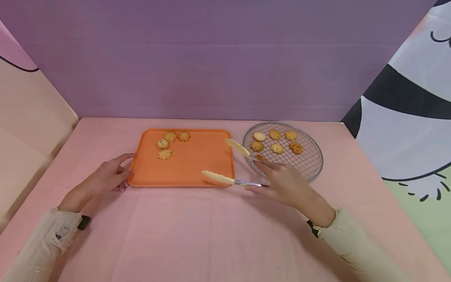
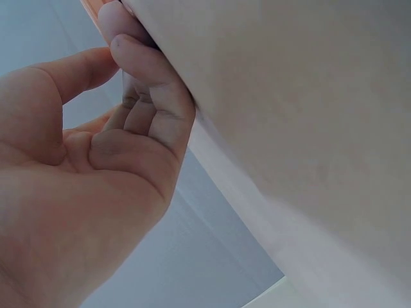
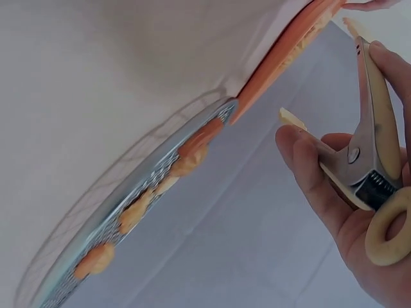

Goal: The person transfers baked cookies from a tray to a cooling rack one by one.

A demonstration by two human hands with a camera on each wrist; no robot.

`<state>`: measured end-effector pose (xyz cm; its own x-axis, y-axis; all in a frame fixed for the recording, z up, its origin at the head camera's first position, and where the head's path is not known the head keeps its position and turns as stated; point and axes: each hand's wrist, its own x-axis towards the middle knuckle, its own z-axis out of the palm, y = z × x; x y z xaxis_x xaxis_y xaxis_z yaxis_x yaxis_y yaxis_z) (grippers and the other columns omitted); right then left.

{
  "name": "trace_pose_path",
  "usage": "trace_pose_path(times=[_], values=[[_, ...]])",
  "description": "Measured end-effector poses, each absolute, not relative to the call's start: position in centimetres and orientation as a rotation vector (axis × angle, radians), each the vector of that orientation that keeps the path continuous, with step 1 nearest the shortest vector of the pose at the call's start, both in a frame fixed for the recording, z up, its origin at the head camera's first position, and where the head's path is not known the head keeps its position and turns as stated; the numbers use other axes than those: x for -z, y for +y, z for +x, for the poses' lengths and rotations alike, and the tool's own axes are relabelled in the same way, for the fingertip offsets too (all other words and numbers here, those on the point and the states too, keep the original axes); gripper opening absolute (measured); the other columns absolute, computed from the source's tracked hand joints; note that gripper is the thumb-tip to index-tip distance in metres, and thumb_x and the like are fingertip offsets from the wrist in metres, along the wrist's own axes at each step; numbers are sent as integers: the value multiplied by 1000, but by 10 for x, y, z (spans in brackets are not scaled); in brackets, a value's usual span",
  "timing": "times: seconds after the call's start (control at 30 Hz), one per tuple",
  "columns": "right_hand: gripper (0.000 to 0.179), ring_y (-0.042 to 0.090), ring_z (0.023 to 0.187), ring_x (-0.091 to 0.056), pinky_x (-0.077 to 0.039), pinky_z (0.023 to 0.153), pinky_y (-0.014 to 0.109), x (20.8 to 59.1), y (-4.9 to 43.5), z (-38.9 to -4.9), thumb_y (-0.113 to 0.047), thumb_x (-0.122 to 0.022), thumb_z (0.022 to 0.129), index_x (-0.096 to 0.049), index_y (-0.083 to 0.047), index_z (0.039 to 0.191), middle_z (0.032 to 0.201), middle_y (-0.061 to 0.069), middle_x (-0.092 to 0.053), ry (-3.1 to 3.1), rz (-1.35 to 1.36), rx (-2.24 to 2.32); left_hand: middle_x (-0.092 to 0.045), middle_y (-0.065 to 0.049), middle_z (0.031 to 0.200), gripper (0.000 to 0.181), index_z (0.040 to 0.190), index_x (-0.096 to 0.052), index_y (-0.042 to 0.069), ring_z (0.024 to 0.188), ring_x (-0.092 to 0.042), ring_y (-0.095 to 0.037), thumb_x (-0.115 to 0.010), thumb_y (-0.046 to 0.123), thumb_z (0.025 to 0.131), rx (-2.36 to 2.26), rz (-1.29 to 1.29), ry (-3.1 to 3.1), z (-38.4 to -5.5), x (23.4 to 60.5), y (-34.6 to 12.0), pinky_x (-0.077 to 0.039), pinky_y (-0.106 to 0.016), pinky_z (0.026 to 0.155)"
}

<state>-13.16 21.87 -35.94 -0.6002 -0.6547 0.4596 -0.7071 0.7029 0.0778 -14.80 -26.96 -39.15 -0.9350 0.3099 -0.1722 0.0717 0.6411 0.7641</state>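
Observation:
My left hand [image 1: 109, 176] holds the left edge of an orange tray [image 1: 197, 156], near its front corner. In the left wrist view the fingers [image 2: 157, 122] are bent and the thumb tip lies close to them. Several cookies are grouped at the tray's back left, among them a flower-shaped cookie [image 1: 165, 154] and a pale-topped one [image 1: 163, 143]. My right hand [image 1: 285, 184] grips a pair of metal tongs [image 3: 359, 160] with cream tips. Their tips are spread apart with nothing between; one overlaps the tray's right edge, the other its front right corner.
A round wire rack [image 1: 311, 156] stands right of the tray, bearing several cookies, including a pretzel-shaped cookie [image 1: 296, 148] and a plain oval cookie [image 1: 259, 136]. My right hand and the tongs partly cover its front left. A purple wall [image 1: 211, 70] rises behind the pink-covered table [image 1: 197, 235].

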Motion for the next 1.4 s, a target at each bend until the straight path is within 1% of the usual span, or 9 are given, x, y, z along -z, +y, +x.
trace_pose_path(times=[0.2,0.43,0.53,0.6,0.77,0.83,1.07,1.27,1.4], values=[[66,26,76,-71,-58,58,39,358,199,-139,-57,-75,81,-68,-1,114,104,16,-71,-2499,1087,-196,-61,-9,70,65,154,-26,1,58,-59,-22,-59,4,98,-1185,305,2574,-148,390,-269,-57,-30,55],[63,19,64,-63,-54,55,34,361,176,-154,-55,-74,83,-69,1,111,88,8,-70,-2526,1155,-188,-61,-9,70,63,153,-27,1,57,-60,-21,-59,4,99,-1206,318,2562,-148,391,-271,-57,-30,54],[65,17,59,-60,-52,54,33,363,166,-159,-56,-71,85,-68,2,116,86,6,-70,-2541,1180,-167,-62,-9,70,62,153,-27,1,56,-60,-20,-59,4,99,-1220,327,2560,-148,393,-271,-57,-30,53],[68,15,58,-59,-51,51,32,363,160,-161,-57,-69,86,-68,1,121,90,6,-71,-2561,1179,-144,-62,-8,70,62,153,-28,1,56,-60,-20,-59,4,99,-1222,327,2558,-148,393,-271,-57,-30,53],[72,15,61,-60,-52,52,33,361,142,-165,-59,-67,87,-65,0,128,97,8,-72,-2608,1192,-142,-61,-9,70,64,153,-26,1,57,-60,-21,-58,3,98,-1213,321,2559,-149,393,-271,-57,-30,54],[72,15,61,-60,-52,53,34,360,136,-166,-59,-67,88,-65,0,129,94,7,-72,-2608,1207,-140,-61,-9,70,64,154,-26,1,58,-60,-22,-58,3,99,-1210,321,2560,-149,392,-272,-57,-30,55],[64,13,54,-51,-47,48,33,359,115,-170,-62,-63,89,-69,-5,115,76,0,-62,-2633,1214,-61,-61,-10,71,64,154,-26,2,60,-61,-22,-58,4,99,-1214,304,2548,-149,391,-273,-58,-30,56],[62,13,55,-52,-46,49,34,357,101,-174,-64,-63,88,-68,-6,110,71,-1,-58,-2703,1201,-81,-61,-9,72,64,154,-25,2,61,-61,-22,-58,5,99,-1216,294,2537,-149,391,-273,-58,-30,57],[59,12,52,-50,-43,46,30,356,92,-178,-62,-65,88,-68,-6,106,64,-3,-53,-2716,1228,-140,-61,-9,72,64,154,-25,2,60,-60,-22,-58,5,99,-1199,290,2546,-149,391,-272,-58,-30,56]])
